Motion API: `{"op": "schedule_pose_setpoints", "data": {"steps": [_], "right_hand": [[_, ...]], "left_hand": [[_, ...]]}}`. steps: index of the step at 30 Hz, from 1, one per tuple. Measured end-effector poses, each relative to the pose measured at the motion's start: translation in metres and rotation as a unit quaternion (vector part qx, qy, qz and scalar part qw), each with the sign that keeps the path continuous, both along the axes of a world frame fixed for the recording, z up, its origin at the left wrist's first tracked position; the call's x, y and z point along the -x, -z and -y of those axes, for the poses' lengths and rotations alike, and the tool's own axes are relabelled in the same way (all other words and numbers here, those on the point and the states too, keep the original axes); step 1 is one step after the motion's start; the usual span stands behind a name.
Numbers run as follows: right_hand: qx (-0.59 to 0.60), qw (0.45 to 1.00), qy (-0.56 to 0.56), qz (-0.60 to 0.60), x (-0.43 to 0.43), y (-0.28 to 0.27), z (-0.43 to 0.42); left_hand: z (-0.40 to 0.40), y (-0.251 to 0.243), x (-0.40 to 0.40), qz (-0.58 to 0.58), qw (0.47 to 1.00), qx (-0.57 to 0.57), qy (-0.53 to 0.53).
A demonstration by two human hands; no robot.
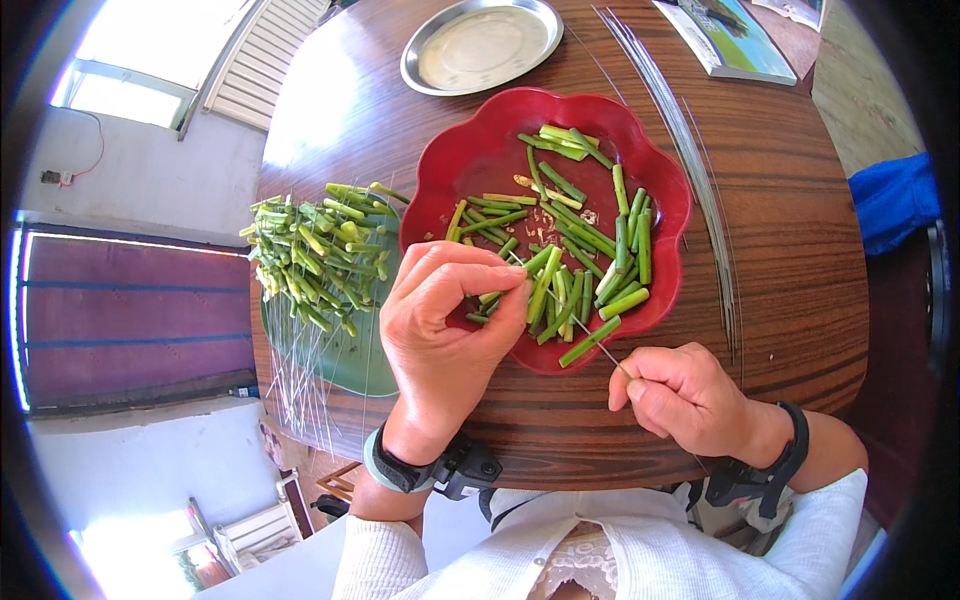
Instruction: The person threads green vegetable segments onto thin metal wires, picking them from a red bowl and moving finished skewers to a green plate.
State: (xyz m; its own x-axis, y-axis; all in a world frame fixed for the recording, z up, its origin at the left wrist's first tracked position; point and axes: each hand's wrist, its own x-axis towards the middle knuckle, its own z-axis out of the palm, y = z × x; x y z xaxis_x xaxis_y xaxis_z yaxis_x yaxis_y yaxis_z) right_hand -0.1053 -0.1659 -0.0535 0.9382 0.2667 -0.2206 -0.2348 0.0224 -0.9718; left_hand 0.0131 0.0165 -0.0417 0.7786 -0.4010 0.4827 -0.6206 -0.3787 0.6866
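My right hand [682, 394] grips the near end of a thin metal skewer [615, 361], low over the front edge of the table. A cut green stem piece [590, 342] is pierced crosswise on it, and another stem piece [545, 281] sits farther up. Over the red scalloped bowl [664, 176], my left hand [454, 315] pinches a green stem piece [538, 259] close to the skewer's far end. The fingers partly hide that piece. Many loose stem pieces [577, 229] lie in the bowl.
Loaded skewers [319, 259] are piled on a green tray [379, 360] at the left, bare wires overhanging the table. A bundle of bare metal skewers [697, 165] lies right of the bowl. Farther back are a round metal plate [484, 46] and a book [735, 41].
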Motion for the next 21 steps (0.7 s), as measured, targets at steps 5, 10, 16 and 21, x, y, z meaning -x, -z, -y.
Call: {"op": "schedule_pose_setpoints", "data": {"steps": [5, 10, 16, 21], "right_hand": [[-0.017, 1.000, -0.006, -0.004, 0.000, 0.001, 0.001], [-0.019, 1.000, 0.003, -0.003, 0.000, 0.001, 0.001], [-0.021, 1.000, -0.002, 0.014, 0.001, 0.001, -0.001], [-0.011, 0.999, -0.012, 0.039, 0.002, 0.001, -0.002]], "left_hand": [[0.001, 0.003, 0.000, -0.006, 1.000, 0.013, -0.002], [0.004, 0.002, 0.008, -0.170, 0.982, 0.075, -0.011], [0.005, -0.004, 0.013, -0.301, 0.933, 0.185, 0.063], [0.006, -0.009, 0.015, -0.372, 0.889, 0.251, 0.085]]}}
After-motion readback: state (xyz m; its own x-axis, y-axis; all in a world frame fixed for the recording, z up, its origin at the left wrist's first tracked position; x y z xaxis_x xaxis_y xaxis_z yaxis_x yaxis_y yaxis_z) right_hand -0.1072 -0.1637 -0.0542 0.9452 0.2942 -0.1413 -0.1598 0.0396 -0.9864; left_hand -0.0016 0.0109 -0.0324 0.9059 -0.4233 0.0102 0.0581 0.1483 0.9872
